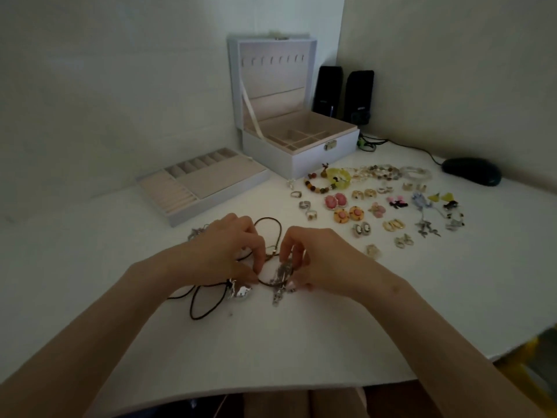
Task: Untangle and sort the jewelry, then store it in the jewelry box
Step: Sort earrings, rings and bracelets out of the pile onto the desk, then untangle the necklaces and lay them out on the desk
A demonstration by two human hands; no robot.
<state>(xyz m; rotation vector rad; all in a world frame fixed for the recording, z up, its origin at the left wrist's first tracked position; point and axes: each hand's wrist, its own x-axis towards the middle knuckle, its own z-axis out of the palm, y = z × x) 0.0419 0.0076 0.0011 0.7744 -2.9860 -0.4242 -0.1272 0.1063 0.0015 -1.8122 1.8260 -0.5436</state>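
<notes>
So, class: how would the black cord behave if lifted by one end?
Probably floppy: the black cord lies in loose loops and bends where the left hand pinches it. The silver pendant seemingly strung on it would likely weigh it down. It may snag the silver charms the right hand pinches.

— Any lettering you can read?
— None. The two black upright speakers [360,89] each carry a small pale mark low on the front, but it is too blurred to make out.
</notes>
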